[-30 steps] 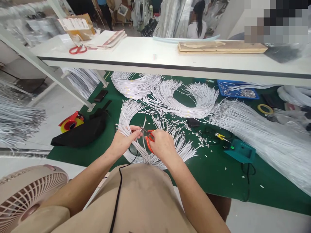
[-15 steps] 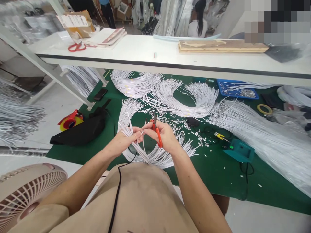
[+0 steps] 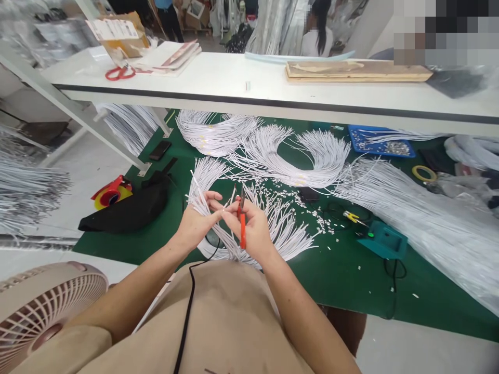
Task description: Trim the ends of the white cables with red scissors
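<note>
Several white wires [image 3: 200, 199] run through my left hand [image 3: 197, 223], which is closed around them near their ends. My right hand [image 3: 251, 228] grips red-handled pliers or cutters [image 3: 243, 228], their dark jaws pointing away from me. Its thumb and forefinger meet my left fingertips at a tiny white piece, too small to make out. Under both hands a curved bundle of white wires [image 3: 288, 234] lies on the green tabletop [image 3: 312, 280], with its cut ends fanned to the right. Small white and metallic bits [image 3: 322, 221] are strewn just beyond.
More wire bundles [image 3: 218, 132] lie below a white shelf [image 3: 187, 85]. At right are a blue tray [image 3: 382, 143], a teal device [image 3: 385, 241], yellow-handled cutters [image 3: 353, 217] and a plastic-wrapped wire bundle [image 3: 432, 223]. A tape dispenser [image 3: 111, 193], black pouch [image 3: 128, 210] and fan [image 3: 50, 306] stand left.
My right hand has shifted slightly left and down, and the red-handled tool has turned more upright in it. My left fingers have spread a little. The wires stay in my left hand.
</note>
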`<state>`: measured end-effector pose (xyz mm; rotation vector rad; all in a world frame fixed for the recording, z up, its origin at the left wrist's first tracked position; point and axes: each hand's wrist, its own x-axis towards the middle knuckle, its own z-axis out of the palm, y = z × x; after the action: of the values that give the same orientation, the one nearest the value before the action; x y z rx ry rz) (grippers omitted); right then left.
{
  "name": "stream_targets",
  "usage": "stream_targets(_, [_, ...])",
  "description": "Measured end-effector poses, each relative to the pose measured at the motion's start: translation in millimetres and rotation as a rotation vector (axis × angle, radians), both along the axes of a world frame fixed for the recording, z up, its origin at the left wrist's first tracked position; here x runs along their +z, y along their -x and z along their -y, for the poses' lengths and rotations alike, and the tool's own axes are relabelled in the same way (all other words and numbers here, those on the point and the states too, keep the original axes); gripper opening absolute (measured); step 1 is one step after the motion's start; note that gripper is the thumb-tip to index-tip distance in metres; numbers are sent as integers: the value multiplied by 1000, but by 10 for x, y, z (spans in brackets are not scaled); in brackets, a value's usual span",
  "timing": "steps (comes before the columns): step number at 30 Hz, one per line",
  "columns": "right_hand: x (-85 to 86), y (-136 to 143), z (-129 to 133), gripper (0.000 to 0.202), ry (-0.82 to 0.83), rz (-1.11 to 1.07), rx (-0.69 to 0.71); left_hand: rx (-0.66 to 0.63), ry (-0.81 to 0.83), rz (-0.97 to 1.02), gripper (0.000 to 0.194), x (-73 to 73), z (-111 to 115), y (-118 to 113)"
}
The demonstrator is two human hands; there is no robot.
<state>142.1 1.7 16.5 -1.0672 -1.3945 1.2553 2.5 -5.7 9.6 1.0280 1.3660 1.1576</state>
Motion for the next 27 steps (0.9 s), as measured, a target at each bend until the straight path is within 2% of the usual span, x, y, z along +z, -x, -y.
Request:
stream_targets(4, [2,25,-69,25,133,-130,-168,-33,5,-34,41,24,-11,6])
stream_targets(5, [-24,25,-101,25,150,-124,-156,-39,10,-33,42,27,-12,15])
stream_targets(8, [-115,23,-168,21,127,-19,-7,-75,20,-44,42,27,-14,56])
stream_targets(9, [-134,21,-175,20,106,25,-2,-100,31,-39,40,24,-15,74])
stream_targets(10, [-141,17,-176,19,77,69,-48,-127,47,-24,37,20,-17,93])
stream_targets(13, [-81,5,-157,18,-78,207,-328,-185,101,45,34,12,-21,142])
stream_targets(15, [-4,15,-141,18,-206,282,-417,-194,108,62,36,16,-26,157])
stream_targets(18, [78,81,-123,14,-294,340,-260,-227,78,35,40,44,-34,140])
stream_targets(21, [70,169,-115,14,-269,419,-106,-235,39,-17,40,75,-38,106])
stream_targets(24, [18,202,-124,15,-238,497,-52,-228,73,-9,45,67,-37,113])
stream_targets(27, [-27,170,-146,16,-179,487,-62,-229,124,71,49,19,-36,171])
